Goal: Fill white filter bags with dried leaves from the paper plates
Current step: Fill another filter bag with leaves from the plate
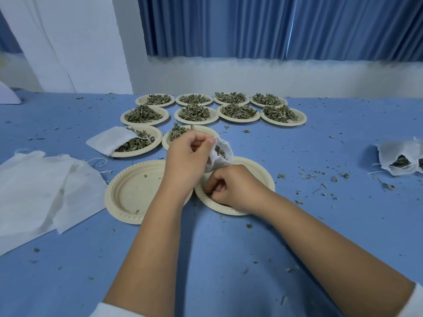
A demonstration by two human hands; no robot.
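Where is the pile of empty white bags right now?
In the head view, the pile of empty white bags lies flat on the blue table at the left edge, just left of the nearly empty paper plate.

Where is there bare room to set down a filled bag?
Bare table lies nearest you and between the plates and the filled bags on the right, leaf crumbs only. Plates crowd the centre; empty bags cover the left.

White sleeves (413, 303), bare forearms (160, 225)
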